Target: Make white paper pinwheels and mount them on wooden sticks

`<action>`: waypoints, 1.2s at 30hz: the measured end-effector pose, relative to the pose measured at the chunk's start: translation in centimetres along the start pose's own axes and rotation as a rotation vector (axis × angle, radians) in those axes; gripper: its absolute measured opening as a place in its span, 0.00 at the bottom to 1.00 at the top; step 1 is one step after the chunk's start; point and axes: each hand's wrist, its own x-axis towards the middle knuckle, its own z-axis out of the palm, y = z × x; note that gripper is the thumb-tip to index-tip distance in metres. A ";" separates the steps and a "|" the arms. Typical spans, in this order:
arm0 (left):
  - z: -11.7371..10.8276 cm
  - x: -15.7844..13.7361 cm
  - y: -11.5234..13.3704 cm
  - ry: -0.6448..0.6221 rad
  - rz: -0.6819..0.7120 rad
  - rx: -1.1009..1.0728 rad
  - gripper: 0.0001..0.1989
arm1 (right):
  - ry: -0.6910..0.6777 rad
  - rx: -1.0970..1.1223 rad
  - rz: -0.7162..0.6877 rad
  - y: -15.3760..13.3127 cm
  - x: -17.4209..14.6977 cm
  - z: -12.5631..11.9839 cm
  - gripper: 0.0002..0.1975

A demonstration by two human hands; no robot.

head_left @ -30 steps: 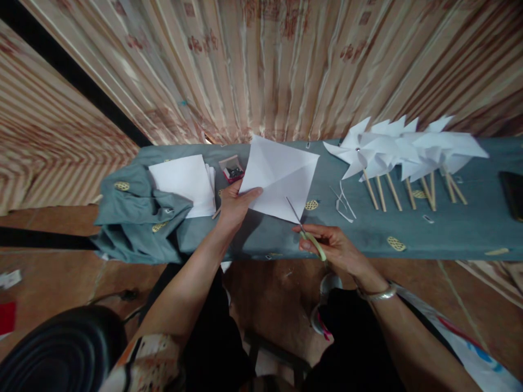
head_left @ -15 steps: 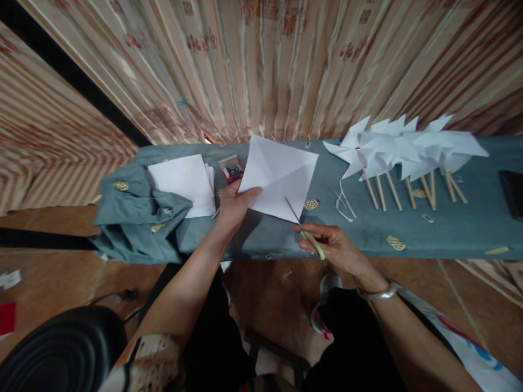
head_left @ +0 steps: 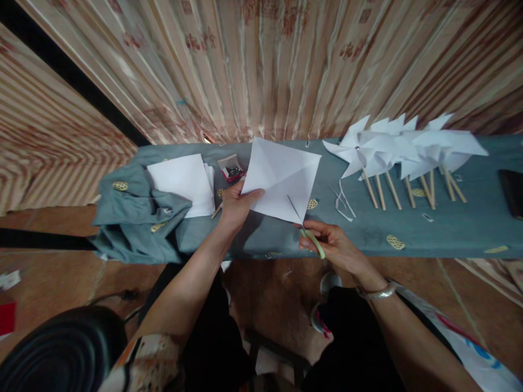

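A creased square sheet of white paper is pinched at its left edge by my left hand, thumb on top. My right hand grips green-handled scissors at the paper's near right corner. One scissor blade shows over the sheet, pointing up and left; the other is hidden, apparently beneath the paper. Just beyond my left hand stands a small open red box with small dark metal pieces in it. Left of that lies a stack of white paper sheets.
Several white paper pinwheels on wooden sticks lie at the right of the cloth-covered table. A white string or wire loop lies between them and the paper. A dark object sits at the far right. Curtains hang behind.
The paper and my left hand have shifted slightly to the right. The scissors' visible blade has moved a little with them, and the paper's corner sits deeper between the blades.
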 end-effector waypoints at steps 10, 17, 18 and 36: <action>0.3 -0.4 0.1 0.022 -0.031 -0.017 0.15 | -0.036 0.008 -0.028 0.1 0.1 0.0 0.24; 0.1 -0.3 -0.2 0.007 -0.014 0.012 0.16 | 0.035 0.047 0.022 0.2 0.2 0.2 0.27; 0.0 -0.3 -0.2 0.006 -0.013 0.012 0.16 | 0.043 0.048 0.028 0.1 0.2 0.3 0.28; 0.2 -0.5 -0.3 -0.022 -0.042 0.017 0.17 | -0.020 0.023 0.029 0.0 0.1 0.1 0.23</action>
